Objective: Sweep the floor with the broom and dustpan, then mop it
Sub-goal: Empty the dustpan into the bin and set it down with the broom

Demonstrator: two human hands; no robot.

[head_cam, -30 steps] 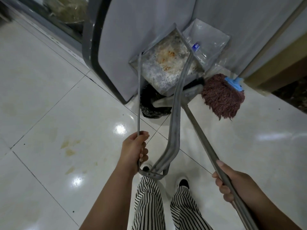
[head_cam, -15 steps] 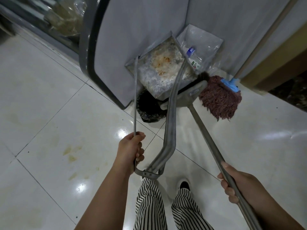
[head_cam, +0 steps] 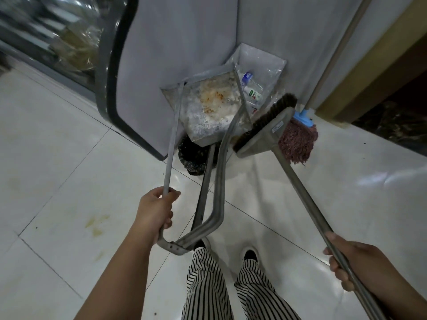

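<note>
Broom [head_cam: 265,128] and dustpan [head_cam: 212,112], both held over a glossy pale tiled floor [head_cam: 57,158] with dark grout lines, yellowish stains and bright light reflections. A grey panelled wall [head_cam: 184,38] stands ahead, with a dark curved frame [head_cam: 108,72] at its left and a tan wooden edge at the right. The left hand [head_cam: 154,213] grips the dustpan's bent metal strap handle, fingers curled round it; the right hand [head_cam: 353,264] is closed round the broom's long metal shaft. Compared with half a second ago, the broom head has swung rightward, clear of the dustpan's rear edge, and now overlaps the mop [head_cam: 298,142]. The dustpan is a flat grey metal tray, scuffed and marked with rust-orange patches. The broom head is a grey wedge with dark bristles. The mop has reddish-brown stringy strands, a blue clamp and a pale shaft leaning against the wall. Behind the dustpan stands a square bin lined with clear plastic [head_cam: 261,72], holding bottles; a black crumpled bag [head_cam: 191,158] lies beneath. Striped trousers [head_cam: 208,285] and dark shoes appear below.
</note>
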